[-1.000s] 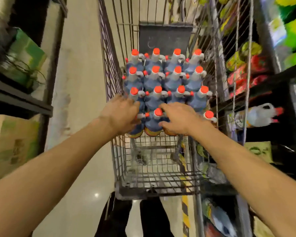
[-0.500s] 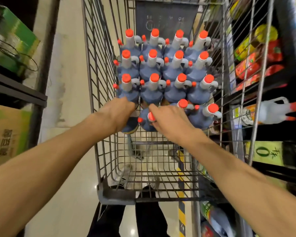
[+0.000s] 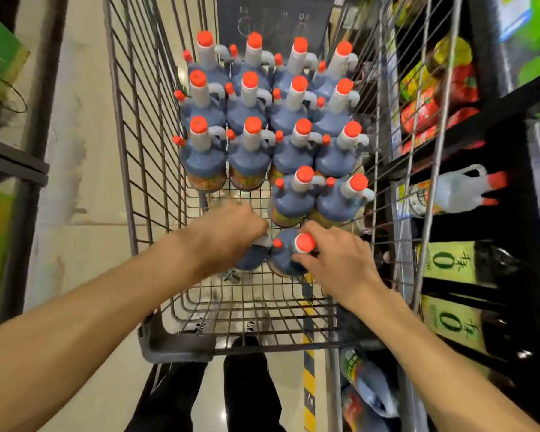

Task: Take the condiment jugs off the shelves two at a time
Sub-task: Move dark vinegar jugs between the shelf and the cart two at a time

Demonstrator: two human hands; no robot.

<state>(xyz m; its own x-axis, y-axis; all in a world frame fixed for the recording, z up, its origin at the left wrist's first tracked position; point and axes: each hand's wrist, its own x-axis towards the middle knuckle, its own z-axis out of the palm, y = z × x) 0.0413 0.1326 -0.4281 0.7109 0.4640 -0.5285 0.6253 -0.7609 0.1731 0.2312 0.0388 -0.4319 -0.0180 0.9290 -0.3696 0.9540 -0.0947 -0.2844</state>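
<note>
Several blue condiment jugs [image 3: 250, 151] with orange caps stand in rows in a wire shopping cart [image 3: 131, 126]. My left hand [image 3: 228, 232] grips the top of one jug [image 3: 253, 255] near the cart's near end; that jug's cap is hidden under the hand. My right hand [image 3: 334, 260] holds the neck of a second jug [image 3: 286, 258] beside it, its orange cap showing by my fingers. Both held jugs sit apart from the rows, closer to me. A pale jug [image 3: 455, 191] lies on the dark shelf at the right.
Dark shelving [image 3: 487, 107] with red and yellow packets runs close along the cart's right side, with green price tags [image 3: 449, 260] below. More jugs [image 3: 368, 388] lie low at the right. A shelf with cartons [image 3: 0, 188] stands left across a pale floor aisle. My legs show below the cart.
Both hands, each on a jug, have drawn back toward me from the rows. A gap has opened at the left of the fourth row.
</note>
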